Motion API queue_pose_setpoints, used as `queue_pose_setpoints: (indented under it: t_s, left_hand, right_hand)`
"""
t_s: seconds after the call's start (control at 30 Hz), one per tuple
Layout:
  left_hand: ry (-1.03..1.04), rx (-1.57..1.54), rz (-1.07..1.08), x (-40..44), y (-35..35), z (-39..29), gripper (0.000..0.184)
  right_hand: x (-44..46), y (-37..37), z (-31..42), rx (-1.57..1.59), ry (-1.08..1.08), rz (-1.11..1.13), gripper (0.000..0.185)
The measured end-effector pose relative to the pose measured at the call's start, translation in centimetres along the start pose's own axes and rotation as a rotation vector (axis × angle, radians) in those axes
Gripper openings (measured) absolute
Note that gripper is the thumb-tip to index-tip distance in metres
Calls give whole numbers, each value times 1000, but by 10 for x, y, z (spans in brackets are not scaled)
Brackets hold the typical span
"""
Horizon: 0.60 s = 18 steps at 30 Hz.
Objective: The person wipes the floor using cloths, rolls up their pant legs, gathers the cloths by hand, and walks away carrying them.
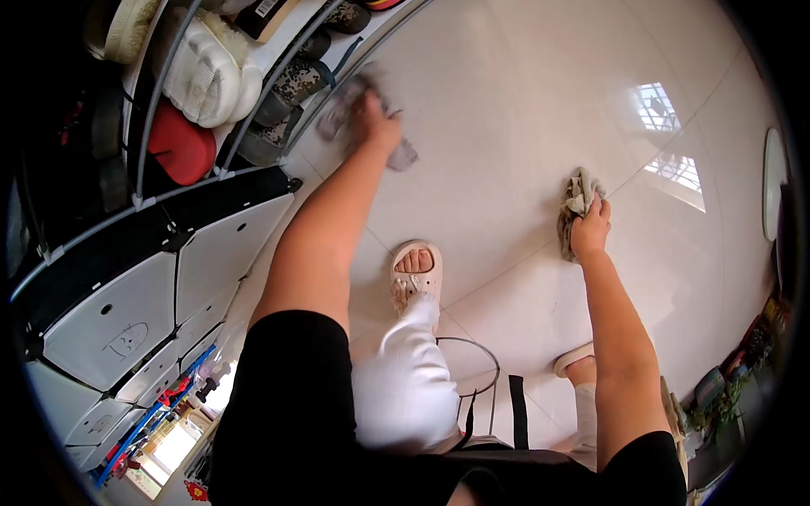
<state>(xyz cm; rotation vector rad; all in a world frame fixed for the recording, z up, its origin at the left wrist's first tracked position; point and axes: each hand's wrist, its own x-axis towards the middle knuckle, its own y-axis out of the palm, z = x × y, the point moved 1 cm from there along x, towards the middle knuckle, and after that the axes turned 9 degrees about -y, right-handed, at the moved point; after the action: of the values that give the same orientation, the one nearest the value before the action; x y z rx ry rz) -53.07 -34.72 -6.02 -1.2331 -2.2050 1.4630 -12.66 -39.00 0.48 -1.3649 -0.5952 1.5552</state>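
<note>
While my right hand (592, 226) clamps a rag (580, 196) right of centre, my left hand (376, 125) (finger grip on the grey cloth (337, 116) too blurred to tell), swung wide, could bump the upper-left shoe rack (223, 174).

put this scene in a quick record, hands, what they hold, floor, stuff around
left hand: on a blurred grey item, probably a cloth
right hand: gripping a crumpled cloth against the floor
floor: pale glossy tiles, bright reflections at picture right
shoe rack: picture upper left, with red slipper
storage unit: white panels, picture left
</note>
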Motion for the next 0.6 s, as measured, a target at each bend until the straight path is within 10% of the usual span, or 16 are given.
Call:
queue_pose_setpoints:
  t_s: [0.37,0.6]
  left_hand:
    - [975,-88,874,-179,46,-105,16]
    - [136,-362,1345,-226,-44,-90,37]
  right_hand:
    - [1,-6,2,44,42,50,62]
    - [0,-7,0,70,23,59,63]
